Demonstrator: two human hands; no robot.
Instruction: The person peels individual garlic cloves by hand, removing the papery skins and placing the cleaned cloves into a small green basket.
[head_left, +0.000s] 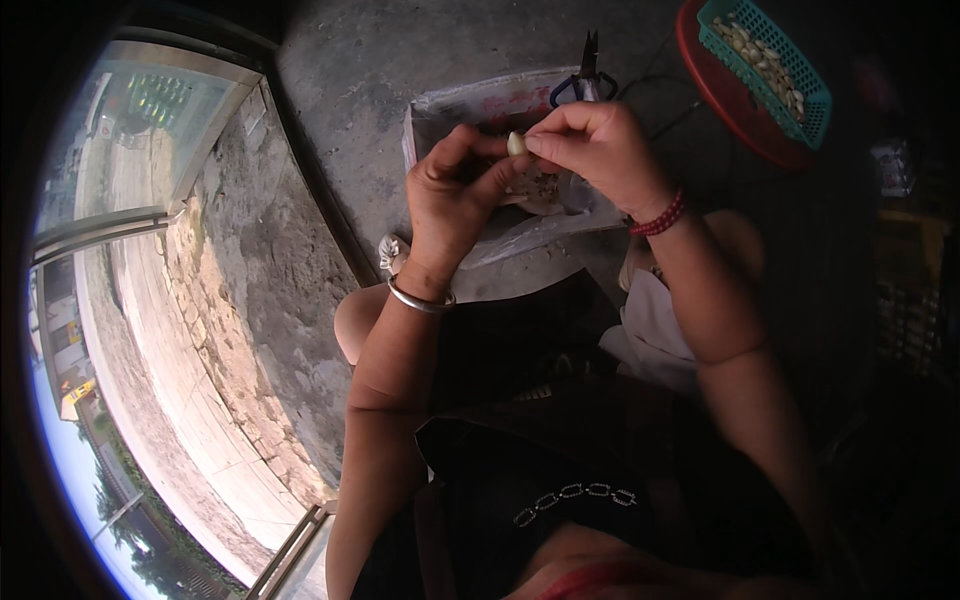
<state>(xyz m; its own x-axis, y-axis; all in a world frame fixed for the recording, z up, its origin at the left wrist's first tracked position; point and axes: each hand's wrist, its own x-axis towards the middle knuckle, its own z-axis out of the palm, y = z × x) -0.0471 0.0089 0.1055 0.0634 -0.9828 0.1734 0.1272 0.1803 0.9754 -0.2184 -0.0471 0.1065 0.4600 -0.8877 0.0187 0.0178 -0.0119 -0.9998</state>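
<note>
A pale garlic clove (517, 144) is between my two hands, above a plastic-lined box (551, 223). My left hand (457, 191) grips it between thumb and fingers, and the thumb and forefinger of my right hand (592, 150) pinch at its right side. Whether the right fingers hold the clove itself or a bit of its skin is too small to tell. Loose skins and scraps (541, 187) lie inside the box, partly hidden beneath my hands. Scissors (590, 64) with dark handles rest at the box's far edge, blades pointing away from me.
At the upper right, a green plastic basket (817, 124) of pale cloves (761, 64) sits on a red stool or tub (705, 82). A metal-framed glass door (217, 127) stands at the left, with a paved street outside. Dim objects line the right side.
</note>
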